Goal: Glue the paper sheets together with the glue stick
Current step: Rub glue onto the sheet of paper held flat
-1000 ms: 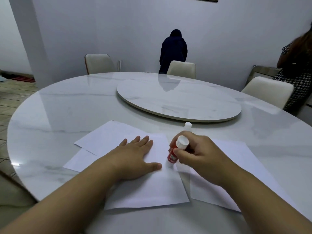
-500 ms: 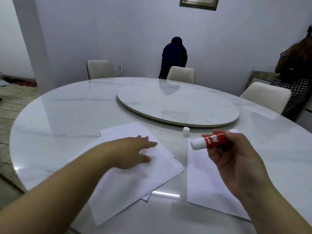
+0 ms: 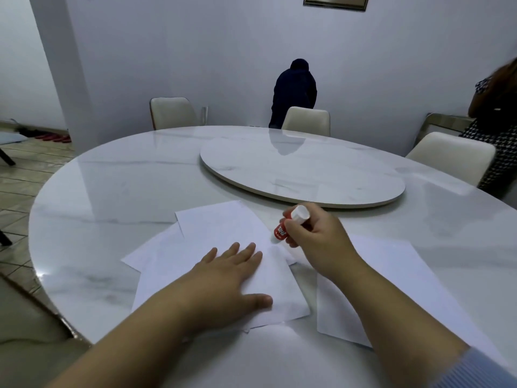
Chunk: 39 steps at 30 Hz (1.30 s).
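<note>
My right hand (image 3: 316,239) grips a red glue stick (image 3: 281,229), tip down on the upper right edge of the top white sheet (image 3: 232,228). Its white end points up. My left hand (image 3: 223,278) lies flat, fingers spread, on that overlapping stack of sheets, pressing it to the table. Another white sheet (image 3: 391,278) lies to the right, partly under my right forearm. The glue stick's cap is hidden behind my right hand.
The sheets lie on a round white marble table (image 3: 112,197) with a raised turntable (image 3: 302,175) in its middle. Cream chairs (image 3: 172,112) stand around the far side. One person stands at the back wall, another at the far right edge.
My right hand swung the glue stick from held up sideways in the air down onto the stack's edge. My left hand flattened on the stack, which has shifted and turned.
</note>
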Each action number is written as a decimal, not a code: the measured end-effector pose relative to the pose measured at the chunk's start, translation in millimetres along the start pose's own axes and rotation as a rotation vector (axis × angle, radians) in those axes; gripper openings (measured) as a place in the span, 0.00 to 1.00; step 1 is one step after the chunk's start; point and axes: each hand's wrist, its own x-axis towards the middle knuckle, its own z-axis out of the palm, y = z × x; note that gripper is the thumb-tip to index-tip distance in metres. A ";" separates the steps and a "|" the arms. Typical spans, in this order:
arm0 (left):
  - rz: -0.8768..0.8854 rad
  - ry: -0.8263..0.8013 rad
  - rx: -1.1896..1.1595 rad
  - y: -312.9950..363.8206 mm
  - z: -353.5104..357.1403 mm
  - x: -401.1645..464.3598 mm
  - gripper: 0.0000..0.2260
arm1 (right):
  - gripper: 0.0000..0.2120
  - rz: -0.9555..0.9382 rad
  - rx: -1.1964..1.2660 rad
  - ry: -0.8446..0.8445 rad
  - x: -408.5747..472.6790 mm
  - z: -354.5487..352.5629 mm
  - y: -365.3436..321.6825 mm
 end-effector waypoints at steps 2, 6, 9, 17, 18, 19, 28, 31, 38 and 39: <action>0.002 -0.004 0.006 0.8 -1.2 -0.9 0.34 | 0.03 -0.017 -0.068 -0.064 -1.6 1.4 4.7; -0.006 -0.021 0.004 3.1 -3.0 -1.2 0.34 | 0.03 -0.054 -0.091 -0.150 -10.5 -8.6 -0.3; -0.009 -0.028 0.002 2.1 -3.3 -0.1 0.35 | 0.04 -0.077 -0.151 -0.237 -26.4 -19.8 -6.0; 0.095 -0.215 0.034 1.4 -23.4 -1.2 0.33 | 0.08 0.013 0.448 -0.070 -41.6 -45.2 -0.6; 0.137 -0.282 0.045 0.5 -31.4 -5.8 0.31 | 0.10 0.026 0.573 0.027 -39.3 -49.9 0.7; 0.164 -0.318 0.026 -1.5 -38.3 -10.8 0.30 | 0.13 0.036 0.667 0.105 -37.9 -54.0 0.8; -0.096 -0.086 0.019 -1.6 -13.9 -15.5 0.36 | 0.11 0.072 0.598 0.147 -28.7 -47.0 -12.7; -0.034 -0.074 -0.053 -8.0 -26.9 -15.1 0.35 | 0.08 0.059 0.451 0.135 -19.8 -34.8 -18.3; -0.076 0.022 0.024 -8.3 -0.5 -7.0 0.33 | 0.03 -0.016 0.090 -0.028 5.1 13.0 -12.4; -0.074 0.030 0.023 -8.6 -0.3 -7.6 0.33 | 0.03 -0.026 0.039 -0.064 6.9 18.9 -9.0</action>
